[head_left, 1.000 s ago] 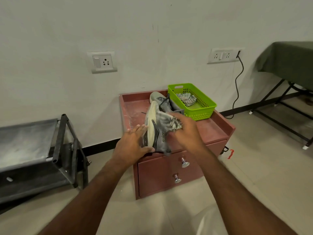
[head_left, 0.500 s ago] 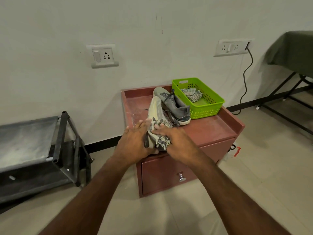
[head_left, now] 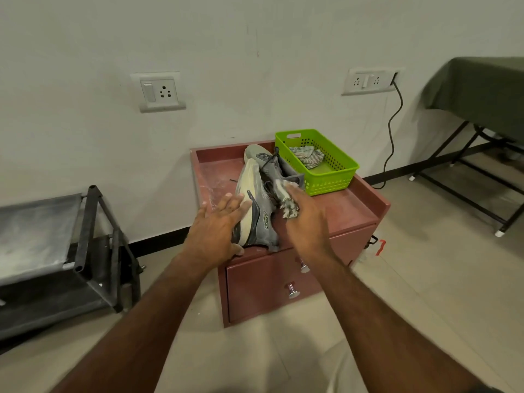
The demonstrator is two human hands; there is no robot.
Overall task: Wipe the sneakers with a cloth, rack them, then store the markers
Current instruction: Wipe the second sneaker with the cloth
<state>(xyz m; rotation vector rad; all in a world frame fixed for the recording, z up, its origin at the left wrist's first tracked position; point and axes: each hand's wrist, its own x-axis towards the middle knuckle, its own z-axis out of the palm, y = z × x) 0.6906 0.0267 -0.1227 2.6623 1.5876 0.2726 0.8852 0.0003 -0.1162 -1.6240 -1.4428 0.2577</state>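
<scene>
A grey sneaker (head_left: 256, 205) stands tipped on its side at the near edge of the red counter (head_left: 351, 214), propped by the flat, spread left hand (head_left: 218, 231) so the right hand (head_left: 307, 215) can press a frayed cloth (head_left: 285, 197) against its upper. The second sneaker (head_left: 262, 157) lies just behind. At the far right, a green basket (head_left: 331, 177) holds another crumpled cloth (head_left: 307, 157); no markers are visible.

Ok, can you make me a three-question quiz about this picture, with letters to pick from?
1. Where is the green basket?
A. on the floor
B. on the red cabinet
C. on the black rack

2. How many sneakers are on the cabinet?
A. one
B. two
C. four

3. How is the near sneaker sitting?
A. tipped on its side
B. flat on its sole
C. inside the basket

Answers:
1 B, it sits on the back right corner.
2 B, a far sneaker lies behind.
3 A, its pale sole faces the left hand.
</scene>
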